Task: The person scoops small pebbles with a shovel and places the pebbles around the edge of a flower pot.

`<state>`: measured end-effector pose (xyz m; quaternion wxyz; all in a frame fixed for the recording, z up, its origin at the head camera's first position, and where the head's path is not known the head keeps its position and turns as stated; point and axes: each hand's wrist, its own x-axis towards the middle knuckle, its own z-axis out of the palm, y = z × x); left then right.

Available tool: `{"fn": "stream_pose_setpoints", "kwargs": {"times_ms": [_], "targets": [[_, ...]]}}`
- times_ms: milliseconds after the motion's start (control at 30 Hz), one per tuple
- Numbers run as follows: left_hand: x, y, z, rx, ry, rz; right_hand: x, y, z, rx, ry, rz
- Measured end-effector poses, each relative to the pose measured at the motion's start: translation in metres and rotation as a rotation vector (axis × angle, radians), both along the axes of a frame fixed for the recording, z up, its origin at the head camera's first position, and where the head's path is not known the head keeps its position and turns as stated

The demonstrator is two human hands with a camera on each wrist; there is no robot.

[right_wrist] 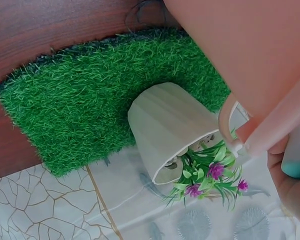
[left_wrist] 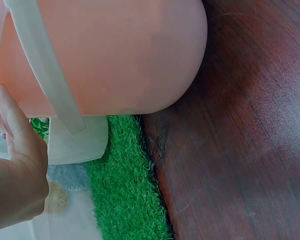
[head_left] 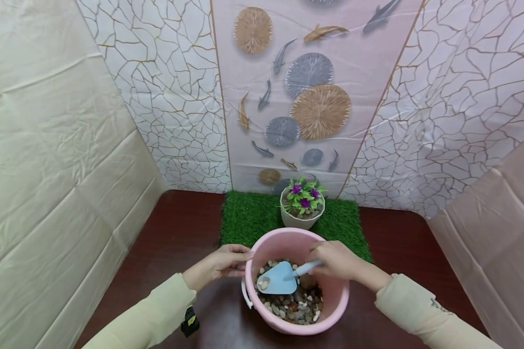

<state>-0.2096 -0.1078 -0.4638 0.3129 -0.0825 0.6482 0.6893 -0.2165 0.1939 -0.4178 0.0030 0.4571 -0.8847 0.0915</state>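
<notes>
Probably light, stiff plastic: blue trowel (head_left: 283, 279), best held by its handle (head_left: 307, 267), where right hand (head_left: 338, 259) grips; left hand (head_left: 220, 261), fingers (left_wrist: 16, 120) straight, touches pink bucket (head_left: 298, 329).

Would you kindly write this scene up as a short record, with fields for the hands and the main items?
Left hand: touching the rim of the pink bucket
Right hand: gripping the blue scoop
Scoop: inside the bucket, pebbles on its blade
Bucket contents: mixed stones
Behind the bucket: white flowerpot with purple flowers, on a green turf mat
Table: dark reddish-brown
</notes>
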Motion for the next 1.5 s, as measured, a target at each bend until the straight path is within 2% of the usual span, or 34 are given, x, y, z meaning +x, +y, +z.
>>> {"fn": "stream_pose_setpoints", "kwargs": {"times_ms": [167,467,733,1067,1500], "targets": [[0.000,0.000,-0.001,0.001,0.001,-0.004,-0.002,0.003,0.005,-0.035,-0.064,-0.029],[0.000,0.000,0.000,0.024,0.014,-0.017,-0.009,0.015,0.020,-0.058,-0.020,-0.080],[0.000,-0.001,0.000,0.031,0.007,-0.021,-0.016,0.026,0.039,-0.062,-0.053,-0.106],[-0.001,-0.001,0.003,0.023,0.005,-0.025,-0.025,0.050,0.058,-0.069,0.003,-0.220],[-0.001,0.000,0.002,-0.005,-0.002,-0.012,-0.033,0.081,0.063,-0.071,-0.009,-0.336]]}}
